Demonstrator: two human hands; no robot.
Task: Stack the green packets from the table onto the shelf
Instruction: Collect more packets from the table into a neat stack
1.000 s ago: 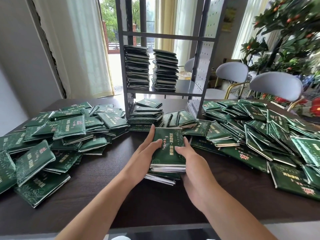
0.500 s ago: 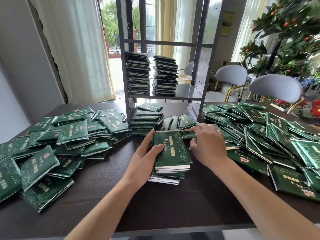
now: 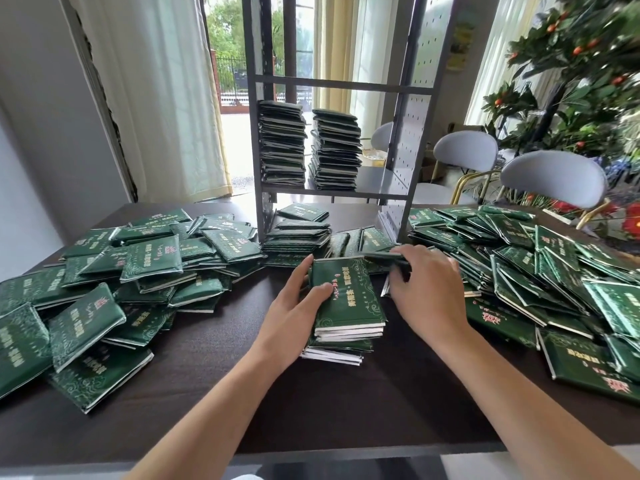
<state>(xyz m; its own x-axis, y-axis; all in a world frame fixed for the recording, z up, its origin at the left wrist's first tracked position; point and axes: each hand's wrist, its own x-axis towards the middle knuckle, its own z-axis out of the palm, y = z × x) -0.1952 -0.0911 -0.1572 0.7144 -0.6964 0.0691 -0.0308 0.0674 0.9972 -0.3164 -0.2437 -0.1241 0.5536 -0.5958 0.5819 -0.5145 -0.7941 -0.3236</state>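
Observation:
A small stack of green packets [image 3: 348,306] stands on the dark table [image 3: 346,403] in front of me. My left hand [image 3: 294,310] rests against its left side with the thumb on the top packet. My right hand [image 3: 427,289] is just right of the stack and grips a single green packet [image 3: 384,257], lifted a little above the right pile [image 3: 540,271]. More packets lie heaped on the left [image 3: 114,278]. The grey metal shelf [image 3: 374,194] stands at the back of the table with two tall stacks [image 3: 282,143] on its middle board.
A low stack of packets [image 3: 298,233] sits under the shelf's bottom board. Two grey chairs [image 3: 554,178] and a plant with orange fruit [image 3: 581,64] stand to the right. The table's front edge runs close to me.
My right hand left the small stack, reached to the right pile and now holds one packet, drawing it back toward the stack. My left hand stayed at the stack.

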